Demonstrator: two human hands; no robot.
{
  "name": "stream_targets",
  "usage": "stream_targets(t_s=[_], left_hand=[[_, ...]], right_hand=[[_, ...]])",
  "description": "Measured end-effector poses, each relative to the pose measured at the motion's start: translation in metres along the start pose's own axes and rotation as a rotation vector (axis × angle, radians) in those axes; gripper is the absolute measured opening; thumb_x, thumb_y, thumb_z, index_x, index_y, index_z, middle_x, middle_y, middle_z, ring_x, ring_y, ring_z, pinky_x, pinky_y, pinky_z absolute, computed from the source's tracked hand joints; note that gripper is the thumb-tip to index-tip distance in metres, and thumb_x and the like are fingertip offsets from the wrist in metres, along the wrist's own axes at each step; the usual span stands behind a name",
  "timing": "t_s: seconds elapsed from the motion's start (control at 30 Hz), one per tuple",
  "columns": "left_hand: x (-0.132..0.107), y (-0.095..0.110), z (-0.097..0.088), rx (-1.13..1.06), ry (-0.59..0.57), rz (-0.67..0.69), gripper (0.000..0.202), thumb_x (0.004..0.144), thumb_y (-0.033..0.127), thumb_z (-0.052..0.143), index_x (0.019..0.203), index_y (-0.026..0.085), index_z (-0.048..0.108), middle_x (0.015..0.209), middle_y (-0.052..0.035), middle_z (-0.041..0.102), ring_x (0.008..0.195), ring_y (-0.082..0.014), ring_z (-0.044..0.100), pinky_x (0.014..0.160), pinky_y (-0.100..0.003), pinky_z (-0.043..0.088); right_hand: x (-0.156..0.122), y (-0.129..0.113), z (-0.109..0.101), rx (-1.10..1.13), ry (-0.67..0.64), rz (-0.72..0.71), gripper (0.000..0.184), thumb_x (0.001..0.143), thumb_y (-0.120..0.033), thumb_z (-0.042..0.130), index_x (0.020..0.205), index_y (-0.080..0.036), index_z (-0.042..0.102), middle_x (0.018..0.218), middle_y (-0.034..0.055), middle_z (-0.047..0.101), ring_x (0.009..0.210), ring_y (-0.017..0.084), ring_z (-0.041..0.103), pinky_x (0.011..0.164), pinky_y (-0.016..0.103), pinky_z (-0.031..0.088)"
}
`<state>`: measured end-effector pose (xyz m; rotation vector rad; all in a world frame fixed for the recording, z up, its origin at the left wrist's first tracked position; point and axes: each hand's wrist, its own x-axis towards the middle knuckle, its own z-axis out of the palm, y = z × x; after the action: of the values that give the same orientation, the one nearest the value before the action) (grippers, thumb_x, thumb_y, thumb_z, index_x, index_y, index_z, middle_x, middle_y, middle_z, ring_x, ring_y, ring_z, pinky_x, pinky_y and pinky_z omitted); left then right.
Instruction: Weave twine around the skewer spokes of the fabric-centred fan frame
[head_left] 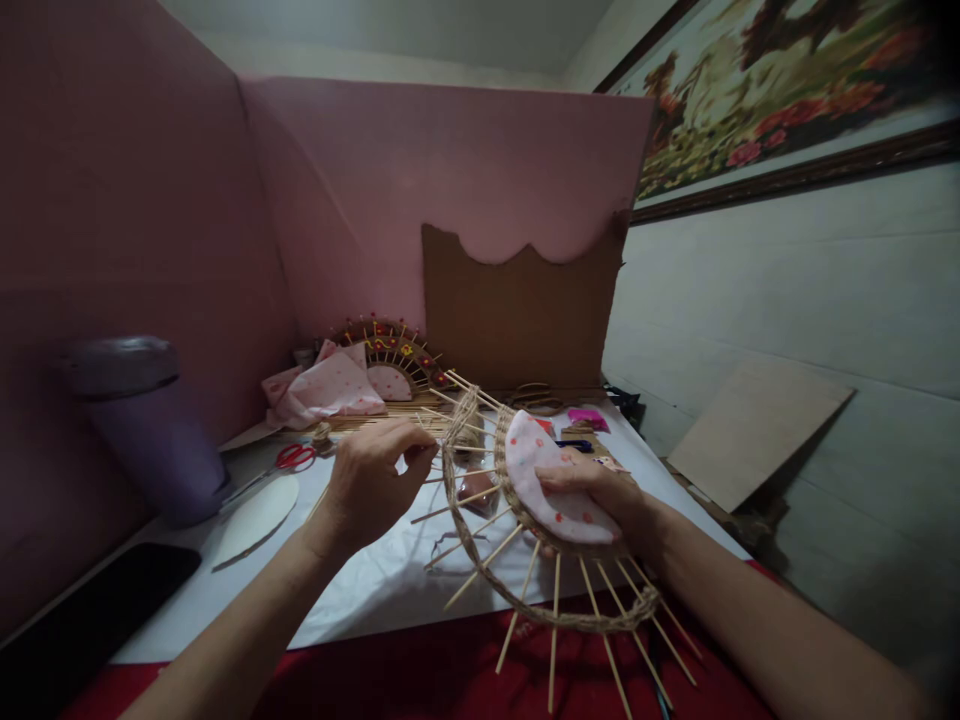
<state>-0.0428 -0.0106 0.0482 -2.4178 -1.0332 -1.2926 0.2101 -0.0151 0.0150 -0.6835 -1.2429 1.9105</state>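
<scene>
A half-round fan frame of thin wooden sticks (555, 600) fills the middle of the view, tilted, with a braided twine band (480, 565) woven through the sticks. At its centre is a white half-round cloth pad (529, 470) with red and pink spots, edged in twine. My right hand (611, 490) grips this pad, thumb on the cloth and fingers behind. To the left of the frame, my left hand (375, 485) is closed in a pinch by the stick tips. Whatever its fingertips hold, if anything, is too small to make out.
Behind stand a decorated fan (405, 345), spotted cloth (330, 385) and a cardboard sheet (517, 310). Red-handled scissors (296, 457), a white oval piece (259, 515), a purple tumbler (154, 440) and a black phone-like slab (105, 610) lie left. A pink packet (587, 419) sits right.
</scene>
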Motion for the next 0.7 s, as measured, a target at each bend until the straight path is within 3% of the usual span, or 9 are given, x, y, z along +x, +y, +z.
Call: stream_targets(t_s=[0.5, 0.7], left_hand=[[0.0011, 0.0033, -0.0004, -0.039, 0.076, -0.006, 0.009, 0.071, 0.009, 0.059, 0.069, 0.015, 0.065, 0.057, 0.0004, 0.062, 0.050, -0.0099, 0.047, 0.053, -0.024, 0.037], [0.0003, 0.0057, -0.0011, -0.274, 0.058, -0.172, 0.011, 0.072, 0.012, 0.059, 0.076, 0.015, 0.069, 0.062, -0.0017, 0.066, 0.053, -0.0105, 0.052, 0.051, -0.022, 0.039]], right_hand=[[0.0011, -0.0016, -0.0015, 0.062, -0.068, -0.021, 0.022, 0.072, -0.025, 0.066, 0.083, -0.007, 0.061, 0.065, 0.0059, 0.064, 0.050, 0.014, 0.061, 0.048, 0.028, 0.056], [-0.0003, 0.0004, -0.0029, 0.070, -0.034, -0.025, 0.022, 0.073, -0.026, 0.064, 0.086, -0.008, 0.059, 0.065, 0.0056, 0.064, 0.050, 0.014, 0.061, 0.048, 0.030, 0.056]])
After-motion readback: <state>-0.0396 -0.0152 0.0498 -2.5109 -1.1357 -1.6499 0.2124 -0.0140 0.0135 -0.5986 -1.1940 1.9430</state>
